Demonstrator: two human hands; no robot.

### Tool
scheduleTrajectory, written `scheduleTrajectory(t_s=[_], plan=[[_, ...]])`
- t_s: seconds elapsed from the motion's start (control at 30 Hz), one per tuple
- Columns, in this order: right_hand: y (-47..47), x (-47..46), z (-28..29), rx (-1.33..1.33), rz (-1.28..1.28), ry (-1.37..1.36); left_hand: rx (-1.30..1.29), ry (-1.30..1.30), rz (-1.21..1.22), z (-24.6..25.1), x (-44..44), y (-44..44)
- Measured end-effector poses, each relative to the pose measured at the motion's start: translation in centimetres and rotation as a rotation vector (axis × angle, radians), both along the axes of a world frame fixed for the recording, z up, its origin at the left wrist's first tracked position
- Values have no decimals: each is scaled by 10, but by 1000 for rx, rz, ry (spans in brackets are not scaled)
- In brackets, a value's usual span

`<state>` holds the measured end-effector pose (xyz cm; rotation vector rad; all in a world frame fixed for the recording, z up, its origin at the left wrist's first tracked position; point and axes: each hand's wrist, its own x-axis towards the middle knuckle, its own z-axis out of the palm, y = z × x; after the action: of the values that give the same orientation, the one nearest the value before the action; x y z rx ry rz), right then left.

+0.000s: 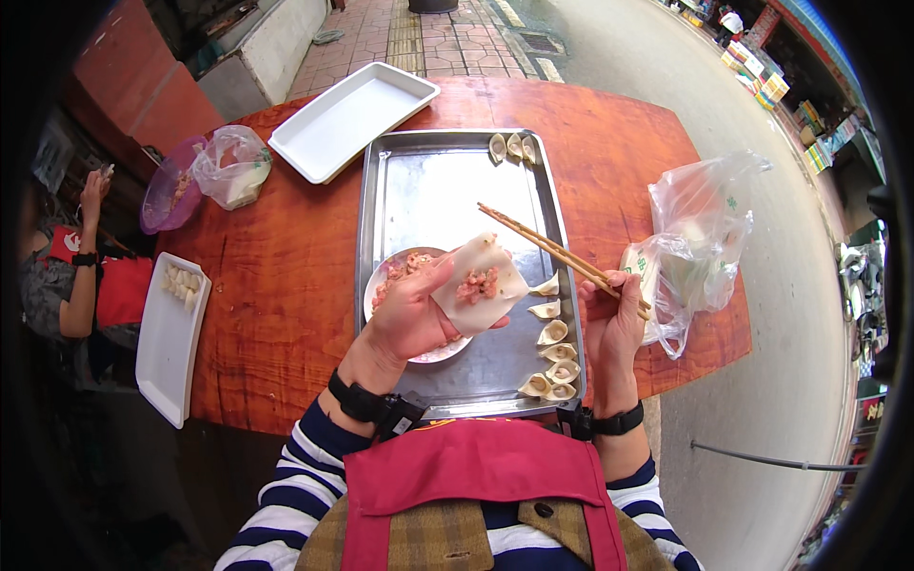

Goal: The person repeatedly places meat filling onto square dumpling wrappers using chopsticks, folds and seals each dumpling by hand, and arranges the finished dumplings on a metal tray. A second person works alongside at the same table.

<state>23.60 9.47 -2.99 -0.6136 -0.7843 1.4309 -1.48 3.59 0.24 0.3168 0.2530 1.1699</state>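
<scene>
On the palm and fingers of my left hand (407,307) lies a square wonton wrapper (457,303), with a lump of minced meat (477,285) on its middle. My right hand (615,310) grips a pair of wooden chopsticks (553,248), their tips pointing up and left, apart from the wrapper. Under my left hand, a round plate of minced meat (400,275) is partly hidden; it stands in a metal tray (464,185). Several folded wontons (553,332) line the tray's right side, and three more wontons (514,147) sit in its far right corner.
A white plastic tray (350,118) touches the metal tray's far left corner. Plastic bags (700,250) lie at the right. On the left are a purple bowl (168,189), another bag (232,171) and a white tray with wontons (168,350). Another person's arm (82,285) shows at far left.
</scene>
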Motion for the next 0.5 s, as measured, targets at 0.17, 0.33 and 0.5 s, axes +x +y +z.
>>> scheduleTrajectory(t_s=[0.17, 0.33, 0.5], plan=[[5, -2, -11, -71, 153, -53, -47, -53, 58, -1, -12, -2], [16, -17, -43, -227, 429, -470, -87, -131, 65, -7, -21, -4], [21, -41, -81, -362, 482, -347, -169, -189, 64, -10, -19, -1]])
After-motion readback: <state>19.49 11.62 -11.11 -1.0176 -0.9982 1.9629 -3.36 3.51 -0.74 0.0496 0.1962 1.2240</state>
